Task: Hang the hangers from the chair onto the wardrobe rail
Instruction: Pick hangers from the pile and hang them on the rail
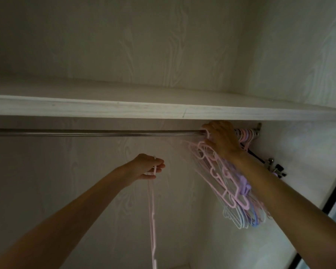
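Head view, looking up into a pale wood-grain wardrobe. A metal wardrobe rail (97, 132) runs level from the 9 o'clock edge toward 3 o'clock, just under a white shelf (163, 109), and ends at a bracket (258, 129) on the right side wall.

The right hand (220, 139) is raised to the rail at about 2 o'clock; its grip is closed, the fingers curled around the hook of a pink hanger (204, 150) that sits on the rail. Behind and below that hand, toward 4 o'clock, a dense bunch of hung hangers (239, 200) in pink, lilac, pale blue and white dangles from the rail's right end, pressed close together and partly hidden by the right forearm. How many there are cannot be told.

The left hand (148, 167) is near the centre, below the rail and apart from it. Its grip is closed too, fingers and thumb pinching the top of a thin pale pink hanger (152, 220) that hangs edge-on straight down toward 6 o'clock.

A dark bar with metal clips (275, 167) juts from the side wall at 3 o'clock.
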`<state>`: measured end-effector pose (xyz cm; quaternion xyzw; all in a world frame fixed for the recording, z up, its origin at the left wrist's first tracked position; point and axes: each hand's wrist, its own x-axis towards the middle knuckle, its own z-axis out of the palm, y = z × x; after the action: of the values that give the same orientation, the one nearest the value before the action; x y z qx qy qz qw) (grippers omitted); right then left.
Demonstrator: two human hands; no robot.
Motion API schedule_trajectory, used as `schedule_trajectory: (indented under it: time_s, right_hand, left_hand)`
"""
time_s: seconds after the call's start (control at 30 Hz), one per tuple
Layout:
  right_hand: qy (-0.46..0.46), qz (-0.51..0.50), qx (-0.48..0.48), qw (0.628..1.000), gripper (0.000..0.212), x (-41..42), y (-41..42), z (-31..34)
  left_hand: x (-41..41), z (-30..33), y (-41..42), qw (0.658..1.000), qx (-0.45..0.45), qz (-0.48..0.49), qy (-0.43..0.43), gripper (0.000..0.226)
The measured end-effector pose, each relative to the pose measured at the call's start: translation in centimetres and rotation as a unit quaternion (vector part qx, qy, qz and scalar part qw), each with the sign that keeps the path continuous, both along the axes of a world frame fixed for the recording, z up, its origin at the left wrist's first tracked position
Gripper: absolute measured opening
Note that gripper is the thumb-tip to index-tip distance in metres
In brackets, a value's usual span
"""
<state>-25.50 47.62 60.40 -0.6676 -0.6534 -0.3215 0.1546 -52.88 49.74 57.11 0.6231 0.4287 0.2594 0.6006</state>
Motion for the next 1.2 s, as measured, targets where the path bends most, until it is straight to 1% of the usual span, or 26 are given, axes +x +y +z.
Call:
schedule_trajectory:
  time_s: [0.1, 0.2, 0.27, 0.33, 0.4, 0.43, 0.47, 0.5, 0.53, 0.57, 0.6, 0.63, 0.67, 0.73, 0.77, 0.8, 0.9, 0.93, 0.97, 1.0, 1.07, 1.13, 1.2]
  right_hand:
    - [0.015, -0.025, 0.004, 1.0, 0.04, 1.7, -0.3, -0.2]
    - [0.027, -0.05, -0.01, 0.998, 0.044, 2.7, -0.2, -0.2]
    - [0.023, -0.048, -0.017, 0.998, 0.048, 2.6, -0.2, -0.2]
    - [0.043, -0.025, 0.002, 0.999, 0.052, 1.5, -0.6, -0.4]
    - [0.101, 0.023, 0.032, 0.994, 0.04, -1.0, -1.8, -1.3]
    - [0.145, 0.053, 0.013, 0.988, 0.034, -2.6, -2.5, -2.1]
    - [0.204, 0.077, -0.046, 0.975, 0.036, -4.3, -3.4, -3.0]
    - [0.275, 0.093, -0.131, 0.948, 0.045, -6.1, -4.4, -4.1]
    - [0.344, 0.101, -0.227, 0.905, 0.053, -7.7, -5.4, -5.2]
    - [0.387, 0.098, -0.315, 0.861, 0.058, -9.1, -6.4, -6.2]
    - [0.395, 0.095, -0.377, 0.832, 0.057, -10.1, -7.1, -7.3]
    - [0.396, 0.094, -0.406, 0.819, 0.051, -10.7, -7.9, -8.0]
    - [0.407, 0.103, -0.404, 0.813, 0.04, -11.3, -8.5, -8.6]
    - [0.46, 0.115, -0.358, 0.805, 0.011, -11.8, -9.1, -9.2]
    - [0.475, 0.109, -0.333, 0.808, 0.011, -11.6, -9.3, -9.0]
    - [0.475, 0.097, -0.306, 0.819, 0.018, -11.3, -9.2, -8.7]
    - [0.43, 0.051, -0.207, 0.877, 0.03, -9.9, -8.7, -7.1]
    - [0.426, 0.042, -0.175, 0.887, 0.033, -9.4, -8.5, -6.2]
    - [0.43, 0.039, -0.15, 0.889, 0.035, -8.8, -8.2, -5.3]
    - [0.436, 0.037, -0.136, 0.889, 0.035, -8.5, -7.9, -4.3]
    - [0.428, 0.028, -0.136, 0.893, 0.032, -7.9, -7.0, -2.8]
    - [0.399, 0.006, -0.16, 0.903, 0.031, -7.5, -5.7, -2.3]
    - [0.377, -0.019, -0.187, 0.907, 0.025, -7.1, -4.2, -2.8]
  left_hand:
    - [0.2, 0.0, 0.0, 1.0, -0.001, 0.0, 0.004, 0.032]
    - [0.4, 0.2, 0.0, 1.0, 0.0, 0.001, 0.012, 0.032]
    - [0.4, 0.2, 0.1, 1.0, 0.004, -0.002, 0.005, 0.032]
    - [0.5, 0.3, -0.1, 1.0, 0.022, 0.0, 0.013, 0.034]
    - [0.7, 0.5, -0.5, 0.996, 0.067, 0.0, 0.063, 0.04]
    - [0.9, 0.6, -0.7, 0.994, 0.083, -0.004, 0.076, 0.042]
    - [1.1, 0.6, -0.9, 0.993, 0.09, -0.011, 0.076, 0.043]
    - [1.5, 0.6, -1.1, 0.993, 0.093, -0.016, 0.067, 0.041]
    - [1.8, 0.6, -1.4, 0.994, 0.094, -0.015, 0.054, 0.039]
    - [2.3, 0.6, -1.6, 0.994, 0.096, -0.008, 0.043, 0.037]
    - [2.7, 0.7, -1.8, 0.994, 0.1, 0.0, 0.034, 0.036]
    - [3.2, 0.8, -2.0, 0.994, 0.104, 0.005, 0.024, 0.035]
    - [3.8, 0.9, -2.2, 0.994, 0.109, 0.012, 0.012, 0.033]
    - [4.8, 1.3, -2.7, 0.993, 0.12, 0.021, -0.009, 0.024]
    - [5.2, 1.6, -2.9, 0.991, 0.127, 0.021, -0.018, 0.018]
    - [5.6, 2.1, -3.0, 0.99, 0.138, 0.024, -0.027, 0.015]
    - [6.0, 3.7, -2.7, 0.979, 0.187, 0.064, -0.056, 0.021]
    - [5.8, 4.2, -2.4, 0.971, 0.219, 0.084, -0.047, 0.024]
    - [5.8, 4.4, -1.8, 0.956, 0.274, 0.108, -0.008, 0.03]
    - [5.4, 4.5, -1.3, 0.932, 0.332, 0.139, 0.048, 0.034]
    - [4.4, 4.1, -0.3, 0.882, 0.422, 0.171, 0.123, 0.03]
    - [3.3, 3.4, 0.9, 0.829, 0.494, 0.153, 0.213, 0.034]
    - [2.5, 2.7, 1.9, 0.764, 0.542, 0.127, 0.324, 0.042]
